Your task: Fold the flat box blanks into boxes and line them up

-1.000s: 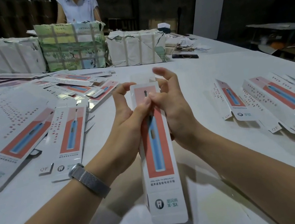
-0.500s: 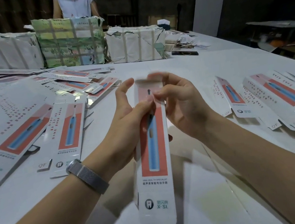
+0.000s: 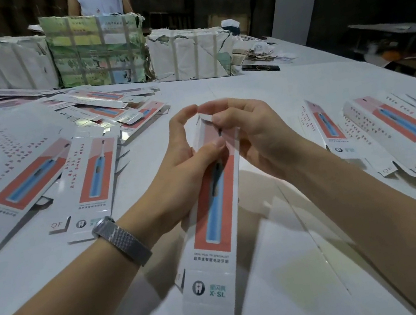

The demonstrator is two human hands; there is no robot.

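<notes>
Plainly, both hands (image 3: 226, 143) grip box (image 3: 211, 212) — marked "X·SL".

held box (image 3: 213, 220) reads "X·SL", flat blank (image 3: 90, 189) "QF"

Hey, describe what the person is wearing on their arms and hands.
Both forearms are bare, no sleeves or gloves showing. The left hand has a silver woven-metal mesh band around its wrist. The right hand and its wrist carry nothing visible, no rings seen.
</notes>
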